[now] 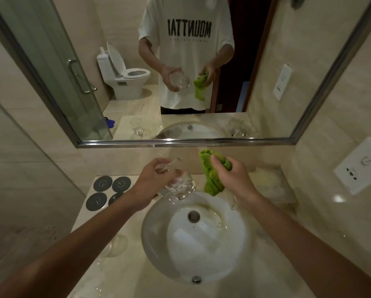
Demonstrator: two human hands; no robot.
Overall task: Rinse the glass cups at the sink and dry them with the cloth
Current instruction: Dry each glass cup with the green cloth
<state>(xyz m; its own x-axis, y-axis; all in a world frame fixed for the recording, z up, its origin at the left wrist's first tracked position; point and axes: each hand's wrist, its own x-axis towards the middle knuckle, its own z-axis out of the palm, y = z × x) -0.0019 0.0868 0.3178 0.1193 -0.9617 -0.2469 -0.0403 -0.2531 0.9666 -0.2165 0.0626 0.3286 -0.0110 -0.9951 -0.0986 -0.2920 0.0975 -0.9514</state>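
**Glass cup tilted over the basin, cloth bunched in your other hand**

Item one: the glass cup [180, 181]. You hold it in your left hand [156, 179], above the far rim of the sink [156, 250]. Its long axis lies tilted, the thick base pointing down and towards you over the bowl, the mouth pointing up and away towards the mirror [201, 61]. Your fingers [176, 173] curl round the upper wall near the mouth, so the faceted base juts out below them, uncovered. Clear glass, heavy-bottomed, with ribbed or cut facets at the base.

Item two: the cloth [212, 179]. Green, soft, nubbly weave, bunched into a loose wad. Your right hand [229, 175] grips it tight, fingers closed over the upper part; one end pokes up above the hand, the longer tail hangs down over the back edge of the sink. The cloth sits just beside the cup, apart from it.

Item three: surroundings. The sink is a round white ceramic bowl with a metal drain plug [193, 216], set in a pale, glossy stone table [120, 276]. Four round dark coasters [109, 193] lie at the left rear. Another clear glass [115, 245] stands on the table under your left forearm. A folded pale towel [272, 186] rests at the right rear.
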